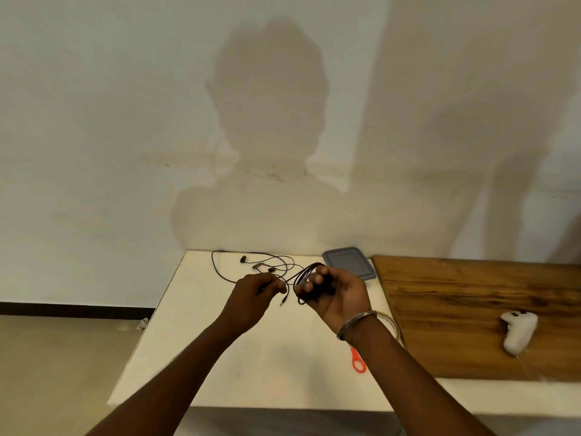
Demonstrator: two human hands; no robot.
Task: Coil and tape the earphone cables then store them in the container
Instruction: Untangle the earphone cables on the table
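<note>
The right hand [341, 295] half hides the coiled cable [302, 274].

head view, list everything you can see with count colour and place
red-brown earphone cable: 1, dark red-brown, looped in right hand, tail pinched by left hand
black earphone: 1, black, loose on far side of white table
container: 1, grey, table's far right corner
orange handle: 1, orange, by right forearm, rest hidden
clear ring: 1, clear, behind right wrist, maybe tape
controller: 1, white, on wooden top
wooden top: 1, brown, right of table
white table: 1, white, centre
bracelet: 1, metal, right wrist
left hand: pinching cable
right hand: gripping coil
</note>
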